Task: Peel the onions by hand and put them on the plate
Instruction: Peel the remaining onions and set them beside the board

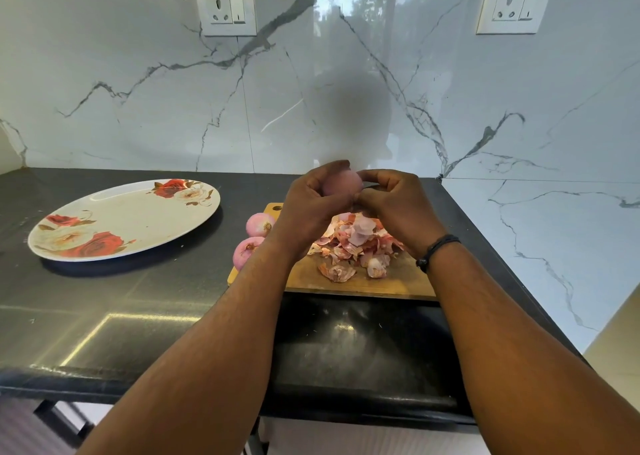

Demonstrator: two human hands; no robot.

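My left hand [311, 202] grips a pale pink onion [343, 182] above the wooden cutting board [398, 281]. My right hand [394, 202] meets it from the right, its fingertips pinching at the onion's lower side. Two peeled pink onions [259, 223] [246, 249] lie at the board's left edge, partly hidden by my left wrist. A heap of onion skins [356, 243] covers the middle of the board below my hands. The white oval plate [117, 212] with red roses sits on the dark counter to the left, with nothing on it.
The black counter [138, 316] meets a marble wall behind and on the right. Two wall sockets [225, 8] [514, 4] sit high on the back wall. The counter's front edge runs below my forearms.
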